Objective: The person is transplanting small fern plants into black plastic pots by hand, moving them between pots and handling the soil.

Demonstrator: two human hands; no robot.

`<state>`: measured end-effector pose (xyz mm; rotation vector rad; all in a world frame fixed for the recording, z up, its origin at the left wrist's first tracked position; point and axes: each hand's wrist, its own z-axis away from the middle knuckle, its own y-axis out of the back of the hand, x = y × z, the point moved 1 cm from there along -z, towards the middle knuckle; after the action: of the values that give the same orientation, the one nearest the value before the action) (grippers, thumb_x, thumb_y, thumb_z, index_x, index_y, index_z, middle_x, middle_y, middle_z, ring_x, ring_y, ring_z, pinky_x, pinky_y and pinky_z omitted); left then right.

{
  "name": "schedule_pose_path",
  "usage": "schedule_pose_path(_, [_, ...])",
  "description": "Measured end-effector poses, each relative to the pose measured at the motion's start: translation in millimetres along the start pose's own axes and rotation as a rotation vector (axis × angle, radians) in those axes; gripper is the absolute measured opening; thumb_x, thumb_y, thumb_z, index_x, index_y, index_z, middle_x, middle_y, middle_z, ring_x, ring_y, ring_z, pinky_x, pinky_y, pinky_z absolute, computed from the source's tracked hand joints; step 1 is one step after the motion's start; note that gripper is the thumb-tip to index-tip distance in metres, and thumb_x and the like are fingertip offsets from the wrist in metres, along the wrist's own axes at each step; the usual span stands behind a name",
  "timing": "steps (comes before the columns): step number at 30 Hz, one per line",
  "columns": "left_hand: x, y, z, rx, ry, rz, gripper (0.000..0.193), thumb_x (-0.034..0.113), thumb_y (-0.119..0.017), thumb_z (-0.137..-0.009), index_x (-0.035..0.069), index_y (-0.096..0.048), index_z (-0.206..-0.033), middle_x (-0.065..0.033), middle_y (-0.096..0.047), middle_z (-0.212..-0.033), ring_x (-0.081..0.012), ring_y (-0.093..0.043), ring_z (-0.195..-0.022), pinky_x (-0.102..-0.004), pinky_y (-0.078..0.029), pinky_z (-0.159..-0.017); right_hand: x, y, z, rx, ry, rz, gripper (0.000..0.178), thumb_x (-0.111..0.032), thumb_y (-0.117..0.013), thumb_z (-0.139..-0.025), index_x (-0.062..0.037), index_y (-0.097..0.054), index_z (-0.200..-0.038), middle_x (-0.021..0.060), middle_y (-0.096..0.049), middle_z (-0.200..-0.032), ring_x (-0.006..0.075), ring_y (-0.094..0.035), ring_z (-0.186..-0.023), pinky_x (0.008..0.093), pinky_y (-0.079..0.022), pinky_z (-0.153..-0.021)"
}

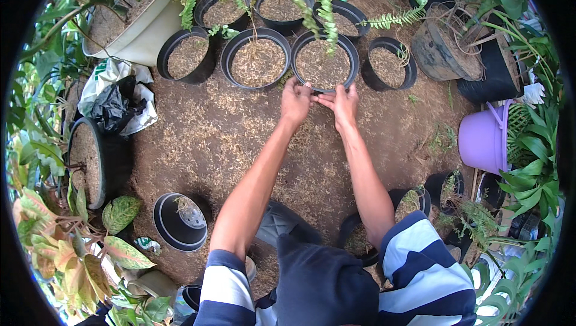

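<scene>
Both my arms reach forward to a round black plant pot (355,65) filled with brownish potting mix. A fern frond (324,8) hangs over its far side. My left hand (296,102) grips the near left of the rim, thumb on top. Close beside it, my right hand (342,105) holds the near right, with its thumb at the rim and its fingers pointing left below it. The fingertips of both hands nearly meet in front of the pot. Just left stands another filled black pot (225,65) with a thin stem.
Several more filled black pots, one at the right (367,77), line the far side. A purple bucket (480,140) stands right. An empty black pot (163,221) tilts at near left, below a large black pot (114,167) and plastic bags (114,107). Scattered bits cover the soil ground (210,146).
</scene>
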<state>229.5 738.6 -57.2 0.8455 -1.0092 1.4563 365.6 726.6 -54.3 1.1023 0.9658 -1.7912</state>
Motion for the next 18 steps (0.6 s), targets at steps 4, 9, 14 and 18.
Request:
schedule_pose_path(4, [-5.4,2.9,19.5,-0.063,0.018,0.04,0.055,0.018,-0.057,-0.103,-0.008,-0.031,-0.143,-0.0101,-0.068,-0.097,-0.016,-0.068,-0.081,-0.0279,-0.056,-0.072,-5.6,24.5,15.8,-0.054,-0.139,0.1,0.047,-0.015,-0.042,-0.104,-0.0001,-0.028,-0.147,0.0254,-0.065,-0.105,0.0304,-0.071,-0.087,0.0395,-0.064,-0.079])
schedule_pose_path(9, [-40.8,16.9,73.8,-0.29,0.099,0.127,0.057,0.026,-0.057,-0.103,-0.004,-0.033,-0.145,-0.0087,-0.068,-0.097,-0.0169,-0.067,-0.082,-0.0303,-0.055,-0.075,-24.9,99.5,89.7,-0.232,-0.11,0.61,0.06,-0.038,-0.051,-0.104,-0.0045,-0.037,-0.151,0.0184,-0.067,-0.115,0.0278,-0.066,-0.108,0.0384,-0.054,-0.092])
schedule_pose_path(14, [-104.2,-11.4,168.4,-0.662,0.176,-0.253,0.063,0.042,-0.065,-0.097,-0.002,-0.046,-0.139,-0.0091,-0.066,-0.085,-0.0173,-0.066,-0.08,-0.0313,-0.052,-0.069,-47.0,184.0,167.7,-0.459,-0.291,1.248,0.06,-0.05,-0.051,-0.101,-0.0037,-0.055,-0.139,0.0198,-0.065,-0.122,0.0334,-0.063,-0.111,0.0411,-0.047,-0.099])
schedule_pose_path(18, [-114.5,-50.9,230.4,-0.941,0.136,-0.481,0.09,0.069,-0.063,-0.086,-0.003,-0.049,-0.139,-0.0181,-0.07,-0.094,-0.0316,-0.069,-0.088,-0.0404,-0.054,-0.079,-62.5,198.0,223.8,-0.489,-0.449,1.634,0.062,-0.056,-0.048,-0.1,-0.0054,-0.059,-0.133,0.0202,-0.061,-0.131,0.0399,-0.057,-0.119,0.044,-0.042,-0.107])
